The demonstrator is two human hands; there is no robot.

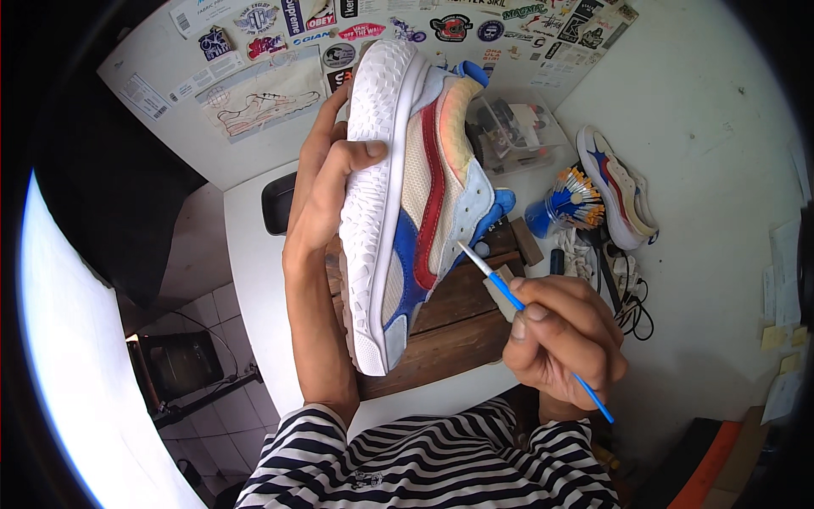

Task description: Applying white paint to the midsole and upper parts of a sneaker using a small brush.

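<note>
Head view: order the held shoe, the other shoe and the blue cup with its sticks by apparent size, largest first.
1. Held shoe, enlarged by nearness to the camera
2. Other shoe
3. Blue cup with its sticks

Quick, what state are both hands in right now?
Left hand: closed, holding a white-soled beige mesh shoe with red and blue panels.
Right hand: closed, holding a slim blue-handled paintbrush.
</note>
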